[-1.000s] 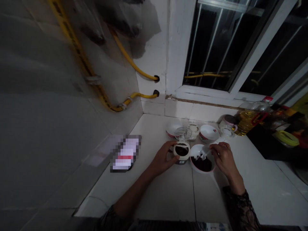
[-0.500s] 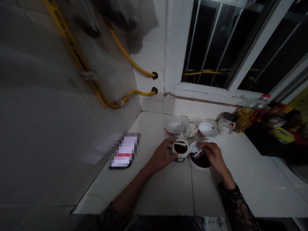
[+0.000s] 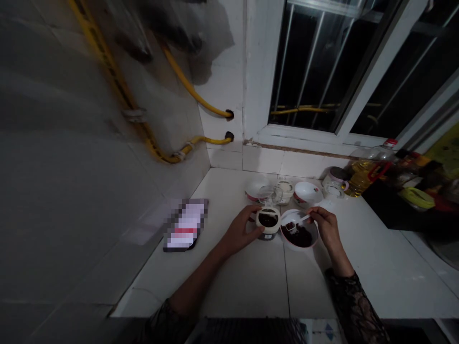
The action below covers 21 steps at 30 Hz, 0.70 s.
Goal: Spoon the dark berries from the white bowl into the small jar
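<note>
R grip [image 3: 324,223] w/ spoon [image 3: 304,218] now flatter

No words can be read: the yellow pipe [image 3: 113,76] and the label [image 3: 267,236] on the jar [image 3: 268,230] look too blurry.

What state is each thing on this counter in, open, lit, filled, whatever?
Jar: open, gripped by the left hand, dark contents inside
Clear lid: raised
Spoon: held in the right hand
Near bowl: upright, partly filled
Flowered bowl: upright
Phone: screen lit
Bottle: capped, yellow liquid inside
</note>
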Each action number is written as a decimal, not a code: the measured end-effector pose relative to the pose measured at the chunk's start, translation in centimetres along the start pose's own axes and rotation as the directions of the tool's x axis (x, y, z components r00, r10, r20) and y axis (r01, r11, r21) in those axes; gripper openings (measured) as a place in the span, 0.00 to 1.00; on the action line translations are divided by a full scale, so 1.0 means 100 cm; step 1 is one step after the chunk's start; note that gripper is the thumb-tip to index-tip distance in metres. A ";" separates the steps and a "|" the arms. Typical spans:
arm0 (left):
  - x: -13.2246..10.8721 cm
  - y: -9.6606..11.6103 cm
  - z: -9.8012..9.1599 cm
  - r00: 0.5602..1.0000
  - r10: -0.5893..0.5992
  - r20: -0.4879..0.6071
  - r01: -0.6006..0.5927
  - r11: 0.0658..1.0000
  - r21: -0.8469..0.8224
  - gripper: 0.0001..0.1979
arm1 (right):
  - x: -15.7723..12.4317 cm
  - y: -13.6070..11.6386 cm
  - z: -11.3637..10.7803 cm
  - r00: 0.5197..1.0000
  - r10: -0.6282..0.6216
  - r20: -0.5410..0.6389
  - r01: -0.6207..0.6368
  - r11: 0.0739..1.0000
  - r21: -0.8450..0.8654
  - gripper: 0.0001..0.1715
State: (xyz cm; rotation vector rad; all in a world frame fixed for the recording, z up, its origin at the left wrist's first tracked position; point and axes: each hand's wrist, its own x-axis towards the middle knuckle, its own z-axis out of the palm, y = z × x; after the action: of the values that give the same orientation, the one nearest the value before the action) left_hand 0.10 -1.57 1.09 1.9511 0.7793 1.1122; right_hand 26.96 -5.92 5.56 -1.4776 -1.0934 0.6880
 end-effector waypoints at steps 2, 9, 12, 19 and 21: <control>0.000 0.000 0.000 1.000 0.006 -0.004 -0.006 1.000 0.003 0.21 | 0.000 0.000 0.000 1.000 0.006 -0.007 -0.006 1.000 0.021 0.10; 0.000 0.000 -0.001 1.000 0.002 -0.003 -0.002 1.000 -0.015 0.15 | -0.001 -0.003 -0.001 0.999 -0.011 -0.031 0.013 0.998 0.065 0.10; 0.001 0.001 0.000 1.000 0.004 -0.005 -0.005 0.999 -0.035 0.13 | 0.000 -0.002 -0.002 0.999 -0.016 -0.040 0.018 0.998 0.058 0.10; 0.001 0.000 0.000 1.000 -0.017 -0.008 0.017 0.999 -0.043 0.13 | 0.004 0.003 -0.002 0.999 -0.021 -0.036 0.022 0.999 0.023 0.11; 0.001 0.000 0.001 1.000 -0.019 -0.011 0.019 0.999 -0.044 0.13 | 0.004 0.003 -0.002 0.999 -0.015 -0.035 0.016 1.000 0.022 0.12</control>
State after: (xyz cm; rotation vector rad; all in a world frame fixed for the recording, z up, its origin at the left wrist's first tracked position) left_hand 0.22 -1.50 1.16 1.8986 0.7711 1.1207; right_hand 27.42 -5.64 5.34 -1.4551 -1.0665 0.6598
